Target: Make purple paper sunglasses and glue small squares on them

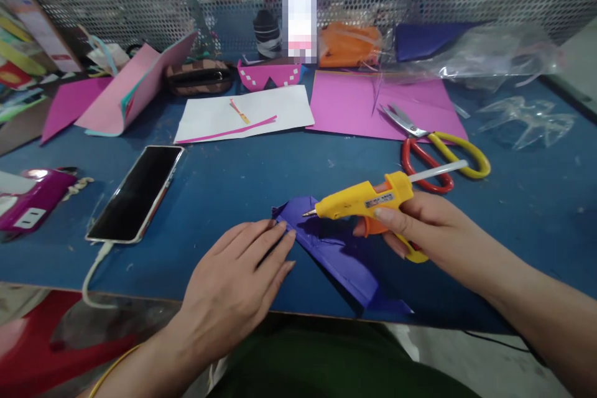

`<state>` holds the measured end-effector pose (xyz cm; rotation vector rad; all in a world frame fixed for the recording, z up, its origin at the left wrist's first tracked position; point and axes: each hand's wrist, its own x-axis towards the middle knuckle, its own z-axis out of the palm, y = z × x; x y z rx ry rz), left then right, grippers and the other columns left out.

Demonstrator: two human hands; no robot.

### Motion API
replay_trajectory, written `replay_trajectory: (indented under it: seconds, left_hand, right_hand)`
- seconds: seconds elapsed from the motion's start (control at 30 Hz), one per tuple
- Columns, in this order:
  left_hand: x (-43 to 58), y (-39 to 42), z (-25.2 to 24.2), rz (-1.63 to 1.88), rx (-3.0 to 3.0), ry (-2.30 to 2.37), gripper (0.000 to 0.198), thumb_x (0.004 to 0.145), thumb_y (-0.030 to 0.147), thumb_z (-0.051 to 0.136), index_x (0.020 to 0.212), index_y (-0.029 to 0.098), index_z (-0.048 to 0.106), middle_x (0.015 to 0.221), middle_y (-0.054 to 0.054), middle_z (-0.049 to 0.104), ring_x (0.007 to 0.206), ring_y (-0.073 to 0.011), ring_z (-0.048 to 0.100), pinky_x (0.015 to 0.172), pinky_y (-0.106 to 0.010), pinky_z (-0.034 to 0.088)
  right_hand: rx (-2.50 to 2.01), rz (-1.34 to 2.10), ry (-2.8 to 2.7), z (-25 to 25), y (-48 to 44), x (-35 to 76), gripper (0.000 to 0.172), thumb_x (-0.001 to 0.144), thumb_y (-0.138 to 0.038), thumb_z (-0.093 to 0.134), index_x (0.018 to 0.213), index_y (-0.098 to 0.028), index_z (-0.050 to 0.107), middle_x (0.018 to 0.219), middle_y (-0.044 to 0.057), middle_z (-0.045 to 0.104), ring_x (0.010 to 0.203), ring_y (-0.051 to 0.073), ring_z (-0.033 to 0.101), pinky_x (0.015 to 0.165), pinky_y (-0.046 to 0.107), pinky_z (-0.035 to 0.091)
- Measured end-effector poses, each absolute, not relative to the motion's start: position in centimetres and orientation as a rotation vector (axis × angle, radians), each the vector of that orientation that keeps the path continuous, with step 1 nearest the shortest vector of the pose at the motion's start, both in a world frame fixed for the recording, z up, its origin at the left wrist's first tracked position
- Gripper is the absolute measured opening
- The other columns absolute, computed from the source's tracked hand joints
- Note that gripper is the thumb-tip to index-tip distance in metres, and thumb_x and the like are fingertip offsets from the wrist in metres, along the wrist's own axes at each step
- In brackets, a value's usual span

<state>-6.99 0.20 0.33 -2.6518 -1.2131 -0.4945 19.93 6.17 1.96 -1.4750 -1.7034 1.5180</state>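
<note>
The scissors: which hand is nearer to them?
Right. The right hand, holding the glue gun, is just below the scissors in the picture; the left hand is farther, at lower left.

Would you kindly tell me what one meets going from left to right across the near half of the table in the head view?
Shiny purple object, dark-screened phone, left hand, folded blue-violet paper, right hand holding the yellow glue gun.

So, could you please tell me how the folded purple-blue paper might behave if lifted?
The folded paper looks thin, so it is probably light. Its long creased edge may stay fairly stiff, while the narrow tip could bend easily.
</note>
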Motion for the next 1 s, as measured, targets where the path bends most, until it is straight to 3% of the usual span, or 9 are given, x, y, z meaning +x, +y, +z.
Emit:
replay_trajectory:
  seconds: [0.17, 0.43, 0.7, 0.83, 0.9, 1.0]
  left_hand:
    - [-6.9, 0.2, 0.4, -0.458, -2.656, -1.232, 0.028, 0.097, 0.023, 0.052, 0.115, 0.014, 0.071, 0.114, -0.009, 0.075, 0.106, -0.0295, 0.066, 0.089, -0.045, 0.050]
    - [-6.8, -0.2, -0.1, -0.547, -2.627, -1.187, 0.029, 0.095, 0.020, 0.056, 0.119, 0.007, 0.067, 0.118, -0.010, 0.075, 0.109, -0.0280, 0.067, 0.093, -0.044, 0.051]
    - [-6.8, -0.3, -0.3, -0.565, -2.646, -1.238, 0.032, 0.094, 0.024, 0.055, 0.120, 0.009, 0.067, 0.118, -0.012, 0.074, 0.113, -0.0289, 0.065, 0.095, -0.046, 0.053]
    - [-6.9, -0.5, -0.8, -0.555, -2.600, -1.186, 0.034, 0.097, 0.026, 0.052, 0.123, 0.009, 0.065, 0.121, -0.013, 0.072, 0.112, -0.0279, 0.066, 0.097, -0.045, 0.051]
    - [-7.0, -0.4, -0.9, -0.533, -2.593, -1.164, 0.035, 0.098, 0.028, 0.050, 0.124, 0.010, 0.064, 0.122, -0.012, 0.072, 0.112, -0.0276, 0.067, 0.097, -0.045, 0.051]
    - [-7.1, -0.2, -1.1, -0.516, -2.613, -1.114, 0.038, 0.098, 0.032, 0.049, 0.125, 0.009, 0.064, 0.122, -0.014, 0.072, 0.111, -0.0303, 0.067, 0.095, -0.047, 0.050]
  right_hand:
    - [-1.459, 1.593, -1.624, 2.1, 6.3, 19.7, 0.048, 0.082, -0.061, 0.059, 0.077, -0.015, 0.073, 0.047, -0.003, 0.047, 0.042, 0.008, 0.041, 0.040, 0.023, 0.029]
    - [-1.416, 1.604, -1.564, 1.7, 6.2, 19.6, 0.054, 0.081, -0.066, 0.060, 0.081, -0.013, 0.073, 0.047, -0.002, 0.048, 0.044, 0.009, 0.042, 0.042, 0.023, 0.029]
    - [-1.400, 1.602, -1.509, 1.7, 6.4, 19.5, 0.047, 0.084, -0.060, 0.061, 0.081, -0.014, 0.072, 0.047, -0.003, 0.049, 0.044, 0.008, 0.042, 0.041, 0.022, 0.028]
    - [-1.341, 1.617, -1.478, 1.6, 6.6, 19.3, 0.041, 0.084, -0.054, 0.062, 0.080, -0.014, 0.069, 0.074, 0.007, 0.071, 0.045, 0.006, 0.044, 0.042, 0.023, 0.031]
    - [-1.308, 1.631, -1.464, 1.5, 6.6, 19.3, 0.037, 0.085, -0.050, 0.061, 0.082, -0.014, 0.068, 0.087, 0.010, 0.074, 0.046, 0.006, 0.045, 0.043, 0.023, 0.033]
    - [-1.274, 1.648, -1.457, 1.4, 6.8, 19.3, 0.034, 0.088, -0.048, 0.058, 0.084, -0.014, 0.067, 0.087, 0.009, 0.075, 0.045, 0.005, 0.044, 0.044, 0.024, 0.033]
